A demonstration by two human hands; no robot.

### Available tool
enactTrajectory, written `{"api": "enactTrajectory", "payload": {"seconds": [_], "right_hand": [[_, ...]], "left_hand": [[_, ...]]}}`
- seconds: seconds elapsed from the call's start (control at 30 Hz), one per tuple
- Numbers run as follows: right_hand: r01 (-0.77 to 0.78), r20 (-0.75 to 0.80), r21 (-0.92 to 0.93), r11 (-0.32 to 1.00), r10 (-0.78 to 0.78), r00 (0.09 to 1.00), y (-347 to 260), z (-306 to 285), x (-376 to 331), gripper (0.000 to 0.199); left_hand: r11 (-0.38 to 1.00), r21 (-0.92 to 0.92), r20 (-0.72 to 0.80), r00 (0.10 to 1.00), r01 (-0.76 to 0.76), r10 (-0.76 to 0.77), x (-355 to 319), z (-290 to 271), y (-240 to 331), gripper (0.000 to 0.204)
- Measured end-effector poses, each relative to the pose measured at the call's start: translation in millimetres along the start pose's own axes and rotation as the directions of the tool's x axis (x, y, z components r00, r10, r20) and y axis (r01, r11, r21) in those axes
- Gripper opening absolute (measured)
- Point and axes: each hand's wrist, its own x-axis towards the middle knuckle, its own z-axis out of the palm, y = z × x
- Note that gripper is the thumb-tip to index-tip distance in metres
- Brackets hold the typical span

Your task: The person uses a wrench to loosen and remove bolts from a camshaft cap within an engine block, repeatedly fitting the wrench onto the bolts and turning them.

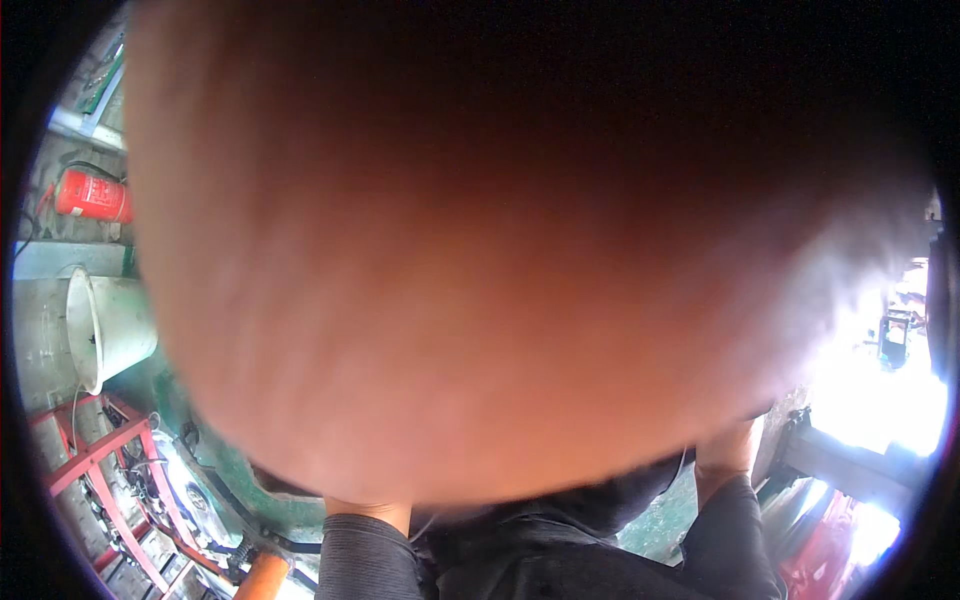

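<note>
A large blurred skin-toned mass sits right against the lens and covers most of the picture. Two forearms in dark grey sleeves rise from the lower edge. My left wrist and my right wrist both run up into the blurred mass. The fingers of both hands are lost in the blur, so I cannot tell what they hold or touch. Between the forearms shows dark clothing.
At the left lie a red fire extinguisher and a pale bucket on its side. Below them are a red metal frame and a green machine surface. An orange handle pokes up at the bottom. Glaring daylight fills the right.
</note>
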Motion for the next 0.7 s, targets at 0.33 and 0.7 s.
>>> {"api": "enactTrajectory", "payload": {"seconds": [0.33,0.7], "right_hand": [[-0.028,0.113,0.050,0.998,0.022,0.993,-2.7,-15.1,4.5,0.042],[-0.027,0.031,-0.006,1.000,0.027,0.999,4.8,-30.5,8.5,0.041]], "left_hand": [[1.000,0.003,0.014,1.000,-0.021,0.021,4.1,-1.9,0.8,0.043],[0.999,0.013,0.035,0.999,-0.042,0.042,9.8,-3.6,-4.4,0.040]]}}
